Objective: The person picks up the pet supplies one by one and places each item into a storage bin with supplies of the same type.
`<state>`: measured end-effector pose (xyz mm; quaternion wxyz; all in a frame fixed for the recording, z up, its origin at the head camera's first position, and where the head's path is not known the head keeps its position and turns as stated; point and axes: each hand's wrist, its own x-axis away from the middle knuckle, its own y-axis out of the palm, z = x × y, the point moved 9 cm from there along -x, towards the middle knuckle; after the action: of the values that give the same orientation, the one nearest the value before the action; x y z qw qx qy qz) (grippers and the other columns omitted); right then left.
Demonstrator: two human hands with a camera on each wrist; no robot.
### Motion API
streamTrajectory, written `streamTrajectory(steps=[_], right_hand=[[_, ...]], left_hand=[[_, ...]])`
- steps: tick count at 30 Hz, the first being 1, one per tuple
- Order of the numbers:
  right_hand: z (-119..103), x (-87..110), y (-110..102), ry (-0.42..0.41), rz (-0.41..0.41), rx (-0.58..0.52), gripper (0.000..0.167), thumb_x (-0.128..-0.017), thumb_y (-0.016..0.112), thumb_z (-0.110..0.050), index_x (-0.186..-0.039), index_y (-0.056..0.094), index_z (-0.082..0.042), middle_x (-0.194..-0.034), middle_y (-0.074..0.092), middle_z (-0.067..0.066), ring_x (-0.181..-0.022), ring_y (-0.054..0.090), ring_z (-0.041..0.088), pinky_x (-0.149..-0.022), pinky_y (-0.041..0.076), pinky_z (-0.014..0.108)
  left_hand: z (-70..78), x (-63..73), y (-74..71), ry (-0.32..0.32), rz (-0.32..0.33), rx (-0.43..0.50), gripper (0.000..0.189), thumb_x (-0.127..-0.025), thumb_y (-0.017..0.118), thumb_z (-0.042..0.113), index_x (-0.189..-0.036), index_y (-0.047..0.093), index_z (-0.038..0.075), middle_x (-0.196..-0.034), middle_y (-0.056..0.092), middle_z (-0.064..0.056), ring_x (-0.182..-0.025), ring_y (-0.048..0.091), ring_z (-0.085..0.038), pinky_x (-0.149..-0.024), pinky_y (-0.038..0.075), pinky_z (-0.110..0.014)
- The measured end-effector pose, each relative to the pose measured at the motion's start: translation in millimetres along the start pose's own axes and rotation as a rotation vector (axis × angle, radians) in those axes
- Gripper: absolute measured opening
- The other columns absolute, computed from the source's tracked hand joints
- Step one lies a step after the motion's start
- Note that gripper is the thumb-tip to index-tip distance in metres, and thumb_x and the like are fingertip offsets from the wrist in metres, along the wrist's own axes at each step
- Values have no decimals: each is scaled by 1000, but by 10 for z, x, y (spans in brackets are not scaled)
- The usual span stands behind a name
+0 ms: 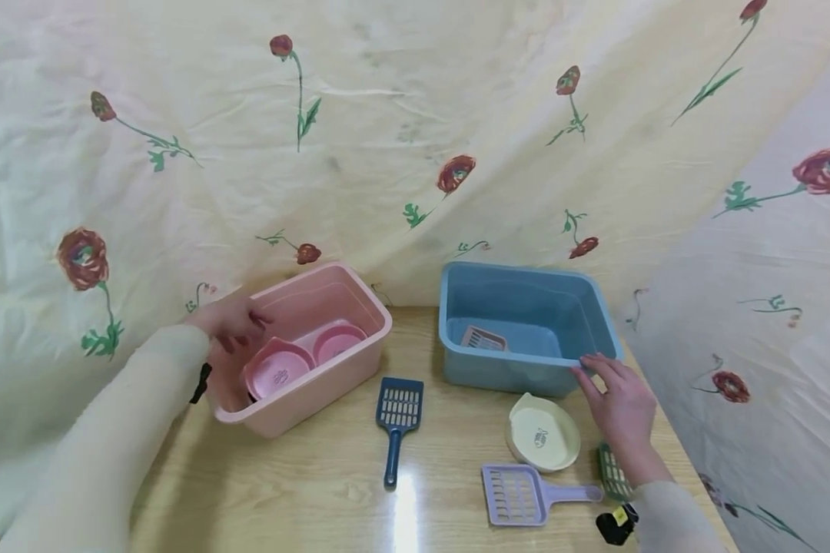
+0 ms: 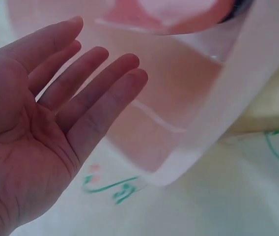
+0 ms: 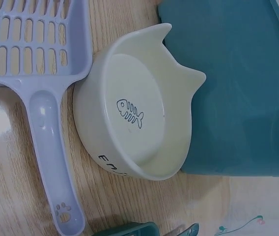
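My left hand (image 1: 231, 319) reaches over the left end of a pink litter box (image 1: 332, 395); its fingers are loosely extended and hold nothing, as the left wrist view (image 2: 66, 108) shows. Inside that box sit two pink cat-eared bowls, a nearer one (image 1: 280, 376) and another (image 1: 339, 343) beside it. My right hand (image 1: 619, 395) pinches the front rim of a blue litter box (image 1: 512, 369) near its right corner, thumb outside and fingers over the edge. A pale pink slotted scoop (image 1: 484, 339) lies in the blue box. The right wrist view leaves the right hand out.
Before the blue box stands a cream cat-eared bowl (image 1: 542, 438) with a fishbone print. A lilac litter scoop (image 1: 515, 495) lies nearer, a dark green slotted scoop (image 1: 614, 472) by the right wrist, and a navy scoop (image 1: 400, 403) between the boxes. Floral cloth (image 1: 387, 153) hangs behind.
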<state>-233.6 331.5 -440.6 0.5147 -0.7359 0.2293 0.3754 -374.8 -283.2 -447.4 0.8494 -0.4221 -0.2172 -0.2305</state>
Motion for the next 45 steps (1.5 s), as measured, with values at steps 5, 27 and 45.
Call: streamTrajectory(steps=[5, 27, 45], right_hand=[[27, 10, -2, 2, 8, -6, 71, -105, 51, -65, -107, 82, -1, -106, 79, 21, -95, 76, 44, -68, 56, 57], [70, -31, 30, 46, -36, -4, 35, -78, 93, -10, -109, 80, 0, -109, 78, 24, -100, 75, 46, -68, 59, 61], [76, 14, 32, 58, -36, -13, 80, -104, 43, -71, -109, 81, -1, -110, 78, 24, -99, 74, 46, -60, 57, 60]], left_hand=[[252, 142, -145, 80, 47, -157, 53, -103, 71, 20, -150, 58, -1, -136, 67, -24, -113, 65, -39, -91, 63, -50], [387, 1097, 308, 323, 558, -313, 52, -106, 67, 36, -148, 63, 6, -140, 67, -26, -125, 64, -52, -106, 50, -70], [-175, 1423, 1253, 402, 1175, -323, 58, -92, 76, 30, -143, 66, 4, -145, 65, -22, -138, 56, -49, -119, 40, -64]])
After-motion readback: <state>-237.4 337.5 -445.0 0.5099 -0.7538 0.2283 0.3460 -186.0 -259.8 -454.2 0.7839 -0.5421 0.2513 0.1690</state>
